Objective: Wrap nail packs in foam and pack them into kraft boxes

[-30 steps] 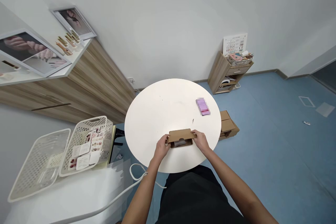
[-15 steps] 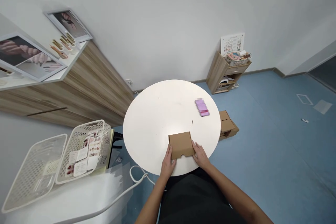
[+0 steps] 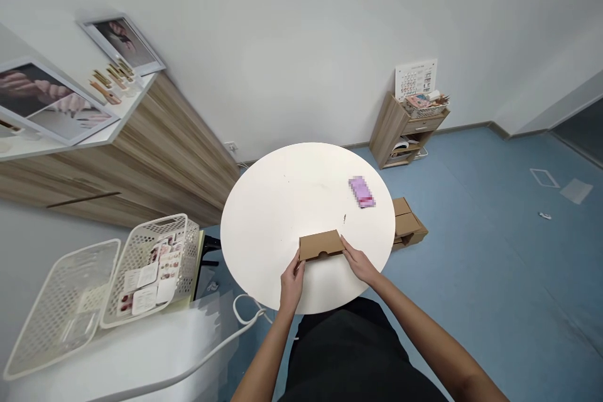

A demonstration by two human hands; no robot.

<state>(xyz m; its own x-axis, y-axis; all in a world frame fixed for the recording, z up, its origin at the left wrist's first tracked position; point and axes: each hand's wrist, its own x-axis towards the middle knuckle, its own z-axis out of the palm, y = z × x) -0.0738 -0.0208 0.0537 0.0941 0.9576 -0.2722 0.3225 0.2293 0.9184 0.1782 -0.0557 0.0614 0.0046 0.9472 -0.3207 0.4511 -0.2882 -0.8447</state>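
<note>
Inspection of the work area finds a flat brown kraft cardboard box [image 3: 321, 245] held between both hands, over the near edge of a round white table [image 3: 273, 226]. The box shows a long side with a small notch at its lower edge. It sits at a slight tilt, and contact with the tabletop cannot be confirmed.

The left hand [image 3: 292, 284] is closed around the box's left end, with the fingers curled against it. The right hand [image 3: 360, 266] is partly open and grips the right end, with the fingers extended along the cardboard. Both hands have hold of the box; no other item is in either hand.

A small pink rectangular object [image 3: 362, 192], too blurred to identify, lies on the table toward the far right, well apart from the box. A stack of brown cardboard boxes [image 3: 407, 225] sits on the blue floor [image 3: 485, 276] just past the table's right edge.

To the left, two white perforated plastic baskets [image 3: 61, 308] stand side by side on a white surface, the nearer to the table holding printed cards [image 3: 151, 276]. A white cable [image 3: 242, 311] loops near the table's lower left edge. A wood-grain cabinet [image 3: 160, 169] runs along the left wall
</note>
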